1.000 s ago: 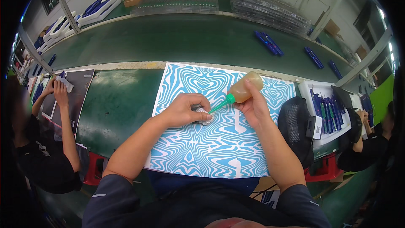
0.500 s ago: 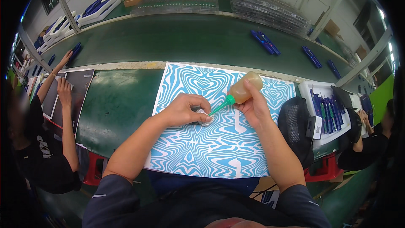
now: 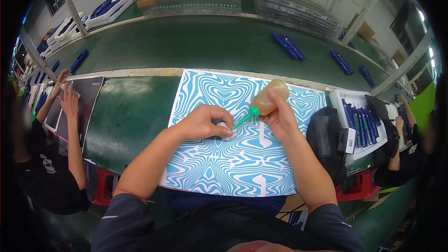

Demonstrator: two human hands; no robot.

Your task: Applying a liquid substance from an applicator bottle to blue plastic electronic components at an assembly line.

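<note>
Lit evenly and fairly clear around the bottle (image 3: pixel 264 101); glaring at the white lights (image 3: pixel 422 15), upper right; bowed toward a black rim; blurred at far left.

Left hand (image 3: pixel 211 122) pinches a crumpled white wad (image 3: pixel 226 131) above the blue-and-white swirl-patterned mat (image 3: pixel 219 172), right hand (image 3: pixel 279 115) holds a tilted squeeze bottle (image 3: pixel 269 99) of amber liquid, its green nozzle (image 3: pixel 244 118) tip right at the wad, with a black mesh bag (image 3: pixel 324 140) and a white tray (image 3: pixel 361 154) of slim blue items (image 3: pixel 362 123) alongside!
</note>
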